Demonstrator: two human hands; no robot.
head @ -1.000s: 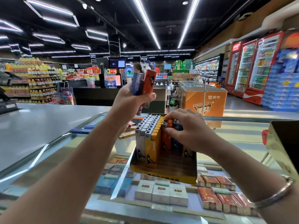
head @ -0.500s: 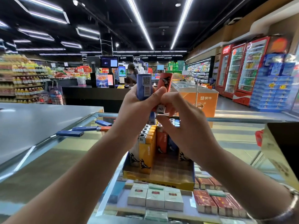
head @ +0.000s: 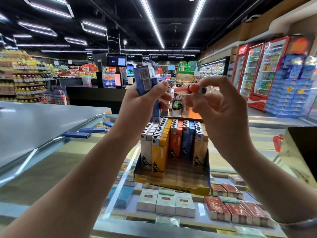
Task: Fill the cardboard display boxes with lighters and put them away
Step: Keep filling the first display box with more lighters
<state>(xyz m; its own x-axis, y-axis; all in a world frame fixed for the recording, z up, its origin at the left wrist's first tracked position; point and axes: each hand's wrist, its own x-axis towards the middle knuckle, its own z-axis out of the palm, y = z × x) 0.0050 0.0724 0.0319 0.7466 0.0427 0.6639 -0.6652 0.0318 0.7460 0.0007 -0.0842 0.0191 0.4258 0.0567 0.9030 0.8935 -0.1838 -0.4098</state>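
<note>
A yellow cardboard display box (head: pixel 171 183) stands on the glass counter, its back rows packed with upright white, yellow, orange and blue lighters (head: pixel 173 134); the front of the box is bare. My left hand (head: pixel 145 100) grips blue lighters (head: pixel 145 83) upright above the box. My right hand (head: pixel 221 102) pinches one orange lighter (head: pixel 193 88) held sideways, metal head pointing right, just right of the left hand. Three more blue lighters (head: pixel 76 134) lie loose on the counter at the left.
The glass counter (head: pixel 56 162) shows cigarette packs (head: pixel 165 202) beneath it. A grey metal surface (head: pixel 34 124) lies to the left. A dark box edge (head: pixel 301 148) sits at the right. Checkout desks, shelves and drink fridges fill the background.
My right hand left the box, took the orange lighter out of my left hand and turned it sideways. My left hand keeps the blue lighters raised.
</note>
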